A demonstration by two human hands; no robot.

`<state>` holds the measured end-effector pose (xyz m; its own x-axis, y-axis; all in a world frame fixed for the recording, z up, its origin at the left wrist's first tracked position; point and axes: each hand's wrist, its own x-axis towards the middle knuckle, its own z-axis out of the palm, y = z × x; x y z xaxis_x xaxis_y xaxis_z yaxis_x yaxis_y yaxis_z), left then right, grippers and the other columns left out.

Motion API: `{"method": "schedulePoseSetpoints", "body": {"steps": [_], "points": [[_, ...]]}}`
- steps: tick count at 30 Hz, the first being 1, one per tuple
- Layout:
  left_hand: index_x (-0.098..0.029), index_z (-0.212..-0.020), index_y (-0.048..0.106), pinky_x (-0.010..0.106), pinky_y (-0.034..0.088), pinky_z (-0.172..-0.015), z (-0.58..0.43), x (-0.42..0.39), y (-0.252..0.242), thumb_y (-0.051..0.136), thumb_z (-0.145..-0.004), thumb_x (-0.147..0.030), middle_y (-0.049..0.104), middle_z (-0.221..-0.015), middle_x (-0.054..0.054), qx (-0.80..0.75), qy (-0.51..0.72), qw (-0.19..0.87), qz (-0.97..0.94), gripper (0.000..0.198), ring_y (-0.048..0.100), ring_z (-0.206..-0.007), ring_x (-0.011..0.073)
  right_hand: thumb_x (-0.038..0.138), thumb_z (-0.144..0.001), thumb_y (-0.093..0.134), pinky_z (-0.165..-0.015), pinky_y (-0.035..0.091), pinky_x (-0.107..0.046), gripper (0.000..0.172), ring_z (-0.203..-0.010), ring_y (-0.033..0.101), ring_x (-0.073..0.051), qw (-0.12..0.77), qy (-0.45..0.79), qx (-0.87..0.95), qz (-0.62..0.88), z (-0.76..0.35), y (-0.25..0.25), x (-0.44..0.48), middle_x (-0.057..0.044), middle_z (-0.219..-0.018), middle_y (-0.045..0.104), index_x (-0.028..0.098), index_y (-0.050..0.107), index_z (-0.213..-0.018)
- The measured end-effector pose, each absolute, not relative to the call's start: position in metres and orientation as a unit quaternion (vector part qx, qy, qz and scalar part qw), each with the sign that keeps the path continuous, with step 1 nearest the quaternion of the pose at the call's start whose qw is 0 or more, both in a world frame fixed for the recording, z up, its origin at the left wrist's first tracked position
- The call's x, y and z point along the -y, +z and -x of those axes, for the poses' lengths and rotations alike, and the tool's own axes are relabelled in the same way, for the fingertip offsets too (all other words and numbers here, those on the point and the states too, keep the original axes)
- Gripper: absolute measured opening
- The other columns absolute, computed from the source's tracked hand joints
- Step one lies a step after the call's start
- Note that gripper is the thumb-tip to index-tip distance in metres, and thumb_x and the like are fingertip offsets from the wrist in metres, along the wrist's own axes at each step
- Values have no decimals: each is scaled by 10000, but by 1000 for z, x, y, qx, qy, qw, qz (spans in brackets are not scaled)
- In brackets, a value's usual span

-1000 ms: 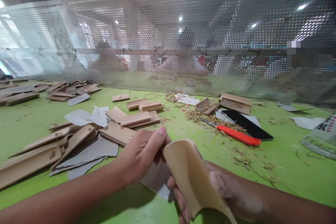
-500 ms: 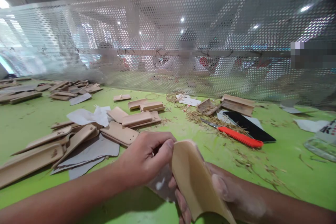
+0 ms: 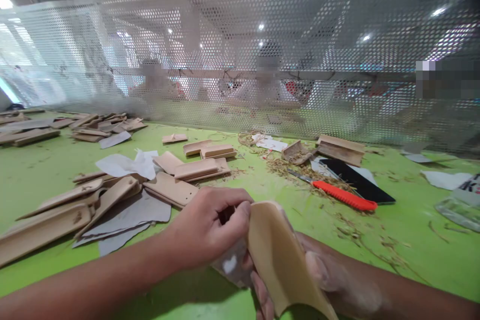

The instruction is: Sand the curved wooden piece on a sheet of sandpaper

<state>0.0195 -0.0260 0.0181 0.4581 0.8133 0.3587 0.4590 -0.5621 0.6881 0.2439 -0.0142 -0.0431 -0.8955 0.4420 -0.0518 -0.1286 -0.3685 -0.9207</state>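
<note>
A curved, split piece of bamboo (image 3: 277, 260) is held tilted on its end near the front edge. My right hand (image 3: 318, 270) is closed round it, with the thumb on the near right side and fingertips showing at its lower left. My left hand (image 3: 213, 225) pinches a folded grey sheet of sandpaper (image 3: 232, 265) with white marks on its back. Its thumb and forefinger press at the bamboo's upper left edge. The sandpaper's contact with the bamboo is hidden behind the fingers.
Bamboo pieces (image 3: 172, 187) and grey sheets (image 3: 127, 217) lie left on the green table (image 3: 157, 285). A red-handled craft knife (image 3: 343, 195), black phone (image 3: 356, 180) and shavings (image 3: 277, 166) lie right. Behind stands a perforated screen (image 3: 225, 25), with people beyond it.
My left hand, the sandpaper and the bamboo's upper end have shifted very slightly right. Both grips stay the same.
</note>
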Motion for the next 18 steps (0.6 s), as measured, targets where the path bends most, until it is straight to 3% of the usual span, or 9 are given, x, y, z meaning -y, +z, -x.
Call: {"method": "schedulePoseSetpoints", "body": {"steps": [6, 8, 12, 15, 18], "points": [[-149, -817, 681, 240, 408, -557, -20, 28, 21, 461, -1019, -301, 646, -703, 4, -397, 336, 272, -809, 335, 585, -628, 145, 857, -734, 686, -864, 596, -437, 804, -832, 757, -252, 170, 802, 551, 153, -244, -41, 13, -110, -909, 723, 130, 705, -1075], [-146, -869, 704, 239, 431, -575, -18, 29, 21, 452, -1028, -300, 650, -724, 10, -388, 344, 290, -805, 336, 590, -647, 150, 854, -739, 686, -863, 590, -429, 817, -838, 759, -251, 167, 805, 548, 154, -245, -39, 13, -108, -918, 726, 136, 703, -1129], [-128, -977, 729, 240, 454, -545, -16, 28, 16, 354, -1109, -444, 627, -680, 20, -357, 375, 441, -733, 508, 573, -595, 150, 833, -776, 674, -874, 572, -416, 848, -824, 749, -237, 168, 826, 517, 144, -247, -40, 15, -125, -969, 733, 130, 696, -1248], [-126, -991, 741, 234, 463, -526, -16, 25, 12, 328, -1119, -559, 640, -693, 40, -335, 385, 536, -672, 611, 575, -588, 150, 843, -794, 636, -826, 564, -347, 817, -785, 724, -210, 187, 853, 464, 147, -248, -44, 18, -114, -931, 737, 122, 745, -1161], [-127, -880, 731, 213, 440, -509, -17, 24, 13, 397, -1090, -634, 627, -674, 36, -335, 361, 568, -659, 642, 549, -555, 128, 856, -850, 515, -812, 548, -309, 812, -828, 705, -198, 192, 858, 451, 150, -253, -42, 18, -116, -958, 744, 131, 778, -1107]]}}
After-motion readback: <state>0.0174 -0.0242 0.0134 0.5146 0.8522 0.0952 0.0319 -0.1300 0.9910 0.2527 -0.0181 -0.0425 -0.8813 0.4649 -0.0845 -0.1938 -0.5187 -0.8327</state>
